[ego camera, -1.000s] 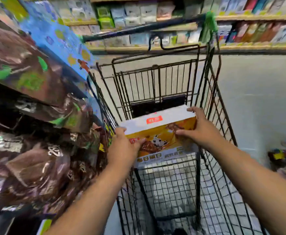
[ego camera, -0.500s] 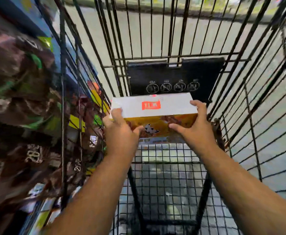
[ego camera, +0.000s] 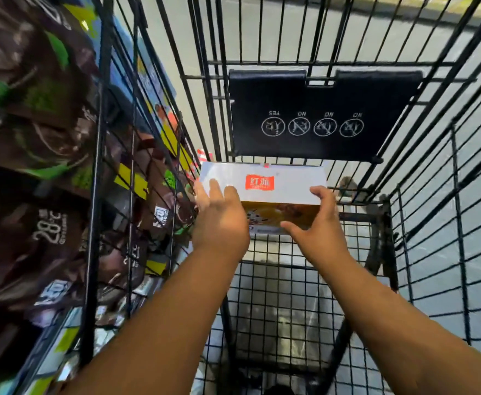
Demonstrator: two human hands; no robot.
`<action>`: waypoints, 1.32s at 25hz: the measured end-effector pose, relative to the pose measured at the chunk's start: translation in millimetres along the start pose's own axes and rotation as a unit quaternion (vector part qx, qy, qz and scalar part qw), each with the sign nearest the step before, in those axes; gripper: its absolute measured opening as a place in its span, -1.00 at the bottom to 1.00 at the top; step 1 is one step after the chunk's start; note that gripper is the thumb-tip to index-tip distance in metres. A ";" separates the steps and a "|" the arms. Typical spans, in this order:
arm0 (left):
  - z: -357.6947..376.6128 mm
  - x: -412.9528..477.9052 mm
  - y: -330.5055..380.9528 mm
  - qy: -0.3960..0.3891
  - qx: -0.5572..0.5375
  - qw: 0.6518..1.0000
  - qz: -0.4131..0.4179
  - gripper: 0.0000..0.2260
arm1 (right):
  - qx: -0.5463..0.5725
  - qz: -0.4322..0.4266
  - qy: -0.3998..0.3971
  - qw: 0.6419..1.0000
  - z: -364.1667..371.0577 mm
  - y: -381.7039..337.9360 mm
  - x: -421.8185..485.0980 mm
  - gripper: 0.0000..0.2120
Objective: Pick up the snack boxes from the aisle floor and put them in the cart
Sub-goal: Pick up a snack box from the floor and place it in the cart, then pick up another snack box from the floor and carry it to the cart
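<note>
**Snack box low in the cart, hands loosening at its ends**

Two bare forearms reach forward from the bottom edge, down into the black wire shopping cart [ego camera: 459,252]. The cart's grid floor shows between and under the arms.

Left hand [ego camera: 219,223]: fingers spread and lifted, tips laid over the box's near-left top corner. Palm looks to stand off the box face; whether any finger presses I cannot tell.

Right hand [ego camera: 317,226]: opened in a C shape, thumb stretched toward the box's lower front, fingers curled up at the right end near the top edge. Contact there looks light; a real grip is not shown.

The white-topped cardboard snack box with a red label and yellow-brown printed front [ego camera: 285,183] sits just beyond both hands, between them, inside the basket at its far end. Whether its base rests on the grid is hidden by the hands.

Directly behind the box hangs the black plastic child-seat flap with four round warning symbols [ego camera: 319,109].

Left, outside the wire wall: brown and green snack packets on shelving [ego camera: 34,138], blurred.
</note>
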State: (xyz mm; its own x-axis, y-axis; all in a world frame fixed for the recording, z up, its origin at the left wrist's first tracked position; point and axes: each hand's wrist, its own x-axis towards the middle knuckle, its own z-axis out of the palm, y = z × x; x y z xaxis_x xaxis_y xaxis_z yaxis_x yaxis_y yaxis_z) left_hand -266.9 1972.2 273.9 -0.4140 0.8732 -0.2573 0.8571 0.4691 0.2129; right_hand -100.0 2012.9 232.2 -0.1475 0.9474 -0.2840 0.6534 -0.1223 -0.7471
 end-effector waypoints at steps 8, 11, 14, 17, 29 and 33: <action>-66.2 -17.1 6.4 -0.044 -0.084 0.995 0.020 -0.54 | -0.097 -0.031 -0.045 0.994 -27.8 -57.5 -6.1 -0.22; -134.6 -37.0 16.1 0.045 -0.138 0.987 0.064 -0.61 | -0.059 -0.086 -0.033 0.994 -58.3 -115.4 -32.4 -0.23; -207.6 -72.9 11.8 0.126 -0.152 0.975 0.104 -0.65 | -0.029 -0.150 -0.012 0.988 -96.0 -184.1 -77.7 -0.31; -268.7 -117.9 2.1 0.181 -0.156 0.963 0.121 -0.70 | -0.024 -0.206 0.005 0.978 -130.3 -246.8 -128.2 -0.35; -550.1 -453.9 -106.7 0.479 -0.251 0.836 0.092 -0.61 | 0.116 -0.500 -0.042 0.857 -216.7 -534.3 -448.2 -0.33; -581.3 -551.5 -135.7 0.550 -0.197 0.811 0.017 -0.55 | 0.118 -0.577 -0.131 0.797 -222.8 -570.5 -519.4 -0.32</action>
State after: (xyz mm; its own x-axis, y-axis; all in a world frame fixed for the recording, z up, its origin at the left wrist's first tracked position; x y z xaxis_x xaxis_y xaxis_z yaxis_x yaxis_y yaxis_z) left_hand -333.1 1504.0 934.9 -0.6007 0.3744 0.7063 0.7992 0.2595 0.5421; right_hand -230.7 1656.4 939.8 -0.7198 0.3783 0.5820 -0.1835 0.7049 -0.6851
